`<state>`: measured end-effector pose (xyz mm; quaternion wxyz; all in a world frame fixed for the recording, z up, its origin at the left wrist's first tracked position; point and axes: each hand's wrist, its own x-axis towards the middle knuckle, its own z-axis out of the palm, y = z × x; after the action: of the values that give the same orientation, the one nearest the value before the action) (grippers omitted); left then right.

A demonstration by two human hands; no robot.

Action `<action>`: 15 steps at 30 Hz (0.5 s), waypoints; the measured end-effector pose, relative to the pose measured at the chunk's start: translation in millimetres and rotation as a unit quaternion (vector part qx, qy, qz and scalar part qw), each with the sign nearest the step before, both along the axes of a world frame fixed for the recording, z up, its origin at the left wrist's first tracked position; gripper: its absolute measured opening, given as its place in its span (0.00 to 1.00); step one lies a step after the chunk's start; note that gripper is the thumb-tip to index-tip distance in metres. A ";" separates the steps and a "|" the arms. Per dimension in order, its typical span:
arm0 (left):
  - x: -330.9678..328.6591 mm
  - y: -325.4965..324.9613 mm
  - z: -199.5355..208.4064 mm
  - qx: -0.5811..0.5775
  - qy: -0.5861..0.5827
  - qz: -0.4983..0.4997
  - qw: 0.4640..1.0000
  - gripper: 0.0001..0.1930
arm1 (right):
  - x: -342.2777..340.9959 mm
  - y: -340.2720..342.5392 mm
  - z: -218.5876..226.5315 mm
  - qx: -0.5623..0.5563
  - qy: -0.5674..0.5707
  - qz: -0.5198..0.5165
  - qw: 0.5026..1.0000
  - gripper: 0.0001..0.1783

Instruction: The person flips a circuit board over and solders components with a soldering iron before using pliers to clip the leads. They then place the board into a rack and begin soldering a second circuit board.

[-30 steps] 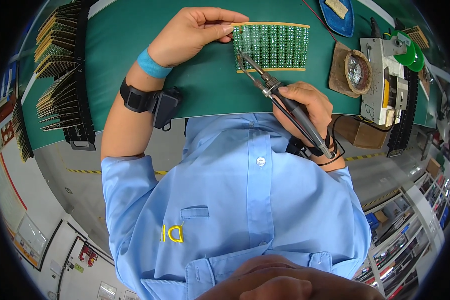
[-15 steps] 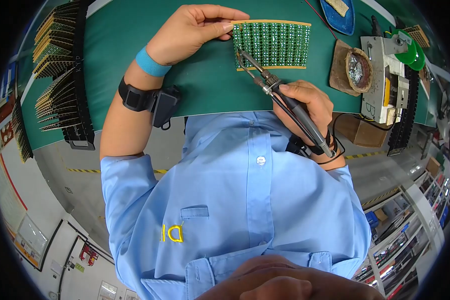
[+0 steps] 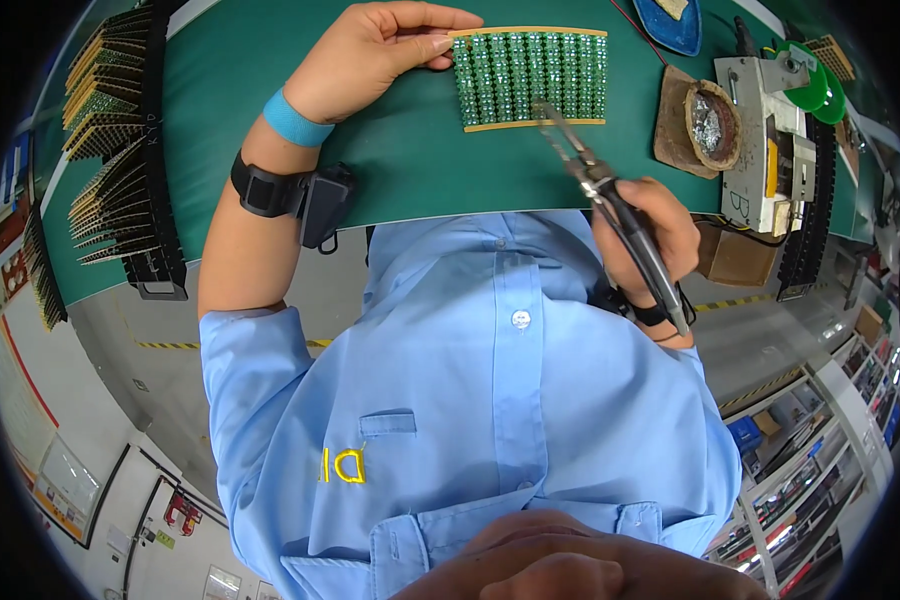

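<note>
The board (image 3: 510, 75), over the mat (image 3: 400, 150), is pinched at its upper-left corner by the left hand (image 3: 370, 55); the iron (image 3: 625, 222) is gripped by the right hand (image 3: 665, 235), tip over the board's lower part; parts could be scorched by a slip; rightward reach may be limited by the dish (image 3: 732, 145).

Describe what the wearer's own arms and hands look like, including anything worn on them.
Both hands are bare, with no gloves. Above the left hand sit a bright blue wristband and a black strap bearing a boxy black device. Behind the right hand is a black band, partly hidden. The light-blue sleeves are short.
</note>
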<state>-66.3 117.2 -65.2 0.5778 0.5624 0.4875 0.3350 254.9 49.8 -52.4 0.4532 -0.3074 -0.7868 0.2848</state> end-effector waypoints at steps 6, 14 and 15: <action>-2.0 -0.3 0.4 -0.002 0.004 0.005 1.000 0.16 | 48.3 -19.2 -10.6 0.111 -0.011 -0.228 0.967 0.16; -3.1 -1.8 2.0 -0.001 -0.006 0.013 1.000 0.16 | 58.3 -26.4 -13.6 0.069 -0.033 -0.344 0.936 0.17; -1.9 -1.1 2.1 -0.001 -0.006 0.011 1.000 0.16 | 51.3 -27.6 -12.5 0.037 -0.011 -0.265 0.963 0.18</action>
<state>-68.2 116.1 -63.1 0.5776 0.5542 0.4905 0.3446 306.2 22.3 -64.9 0.5148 -0.4914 -0.6919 0.1214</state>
